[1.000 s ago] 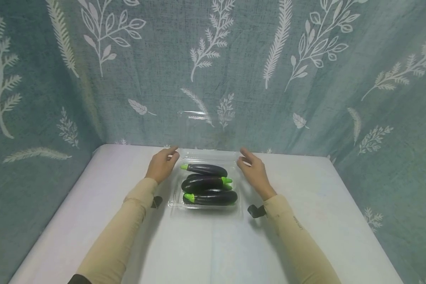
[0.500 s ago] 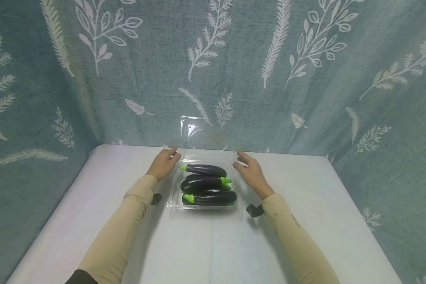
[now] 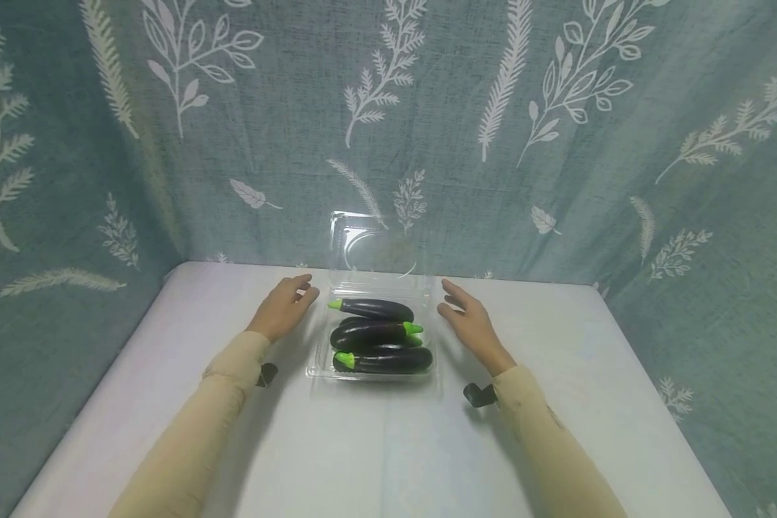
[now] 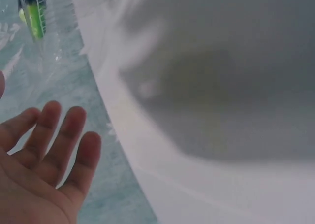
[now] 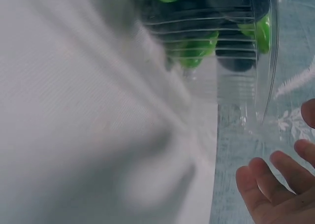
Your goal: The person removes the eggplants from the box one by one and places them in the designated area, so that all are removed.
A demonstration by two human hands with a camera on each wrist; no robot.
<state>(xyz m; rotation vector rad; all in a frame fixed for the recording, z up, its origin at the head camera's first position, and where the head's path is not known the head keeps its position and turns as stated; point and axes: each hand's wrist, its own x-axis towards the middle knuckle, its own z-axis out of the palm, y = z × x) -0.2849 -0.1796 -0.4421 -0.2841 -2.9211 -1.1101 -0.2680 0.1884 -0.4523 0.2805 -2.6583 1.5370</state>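
A clear plastic clamshell box (image 3: 321, 365) lies on the table with its lid (image 3: 382, 248) raised at the back. Several dark eggplants (image 3: 388, 360) with bright green stem ends are piled in its base; the lower ones are partly hidden. To the box's left, my left hand (image 3: 283, 306) hovers with relaxed fingers, apart from it and holding nothing. On the other side my right hand (image 3: 471, 322) stays a small gap from the box, its fingers loosely spread. The right wrist view catches the ribbed side of the box (image 5: 236, 88), eggplants behind it, and my fingers off it.
A white-covered table (image 3: 388, 446) carries the box near its far edge. Right behind that edge hangs a green curtain (image 3: 298, 144) with white leaf prints, and the same cloth closes in both sides.
The lid has tilted slightly and now catches the light. Both hands came nearer the box's back corners, then drew apart outward and toward me. The eggplants stayed put.
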